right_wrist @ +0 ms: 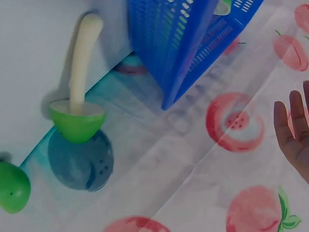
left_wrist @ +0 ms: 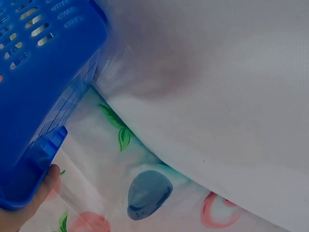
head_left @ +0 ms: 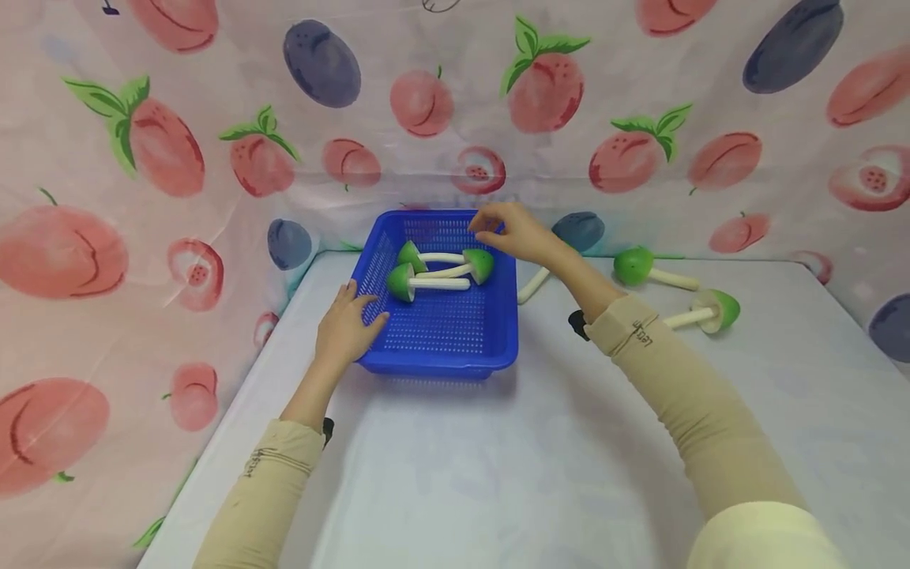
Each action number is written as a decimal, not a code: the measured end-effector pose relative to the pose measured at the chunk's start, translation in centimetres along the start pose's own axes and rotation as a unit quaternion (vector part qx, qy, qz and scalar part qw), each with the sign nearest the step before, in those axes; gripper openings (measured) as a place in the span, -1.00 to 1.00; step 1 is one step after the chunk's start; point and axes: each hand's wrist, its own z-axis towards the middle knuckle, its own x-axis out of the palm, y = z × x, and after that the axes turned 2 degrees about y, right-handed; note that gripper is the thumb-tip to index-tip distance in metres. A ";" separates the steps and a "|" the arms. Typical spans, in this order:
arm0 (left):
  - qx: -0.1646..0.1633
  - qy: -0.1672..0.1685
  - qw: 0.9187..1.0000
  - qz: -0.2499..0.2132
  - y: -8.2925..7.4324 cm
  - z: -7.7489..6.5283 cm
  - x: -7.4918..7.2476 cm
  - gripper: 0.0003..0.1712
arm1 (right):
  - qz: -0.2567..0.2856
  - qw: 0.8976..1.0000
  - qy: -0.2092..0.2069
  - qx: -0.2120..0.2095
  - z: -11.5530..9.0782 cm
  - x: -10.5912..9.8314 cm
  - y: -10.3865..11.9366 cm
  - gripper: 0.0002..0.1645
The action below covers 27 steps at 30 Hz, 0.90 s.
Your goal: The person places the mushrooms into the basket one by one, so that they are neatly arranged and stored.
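Three toy mushrooms with green caps and pale stems lie in the back half of a blue plastic basket (head_left: 434, 363); the front one (head_left: 401, 283) has its stem pointing right. My left hand (head_left: 344, 328) rests on the basket's left rim, thumb and forefinger spread over the inside. One of its fingertips shows against the rim in the left wrist view. Above the basket's back right corner is my right hand (head_left: 517, 231), holding nothing, its fingers loosely bent. In the right wrist view its fingers (right_wrist: 298, 118) are spread apart.
Right of the basket a toy mushroom (right_wrist: 79, 121) lies on the white table (head_left: 540, 474), partly hidden by my right forearm in the head view. Farther right are two more mushrooms, one at the back (head_left: 633, 266), one nearer (head_left: 721, 310). Behind hangs a fruit-patterned cloth (head_left: 455, 47).
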 end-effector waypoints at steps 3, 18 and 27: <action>0.002 0.002 1.000 0.001 0.1 0.1 0.0 -0.44 | -0.006 1.000 0.004 0.010 -0.9 -0.4 -0.5 -0.76; 0.017 0.012 1.000 0.007 0.2 0.5 -0.4 -0.43 | -0.058 0.997 -0.035 0.027 -8.9 -1.5 -4.5 -0.80; 0.014 0.014 1.000 -0.002 0.2 0.2 0.0 -0.43 | -0.040 0.996 -0.041 0.069 -13.6 -3.6 -7.5 -0.75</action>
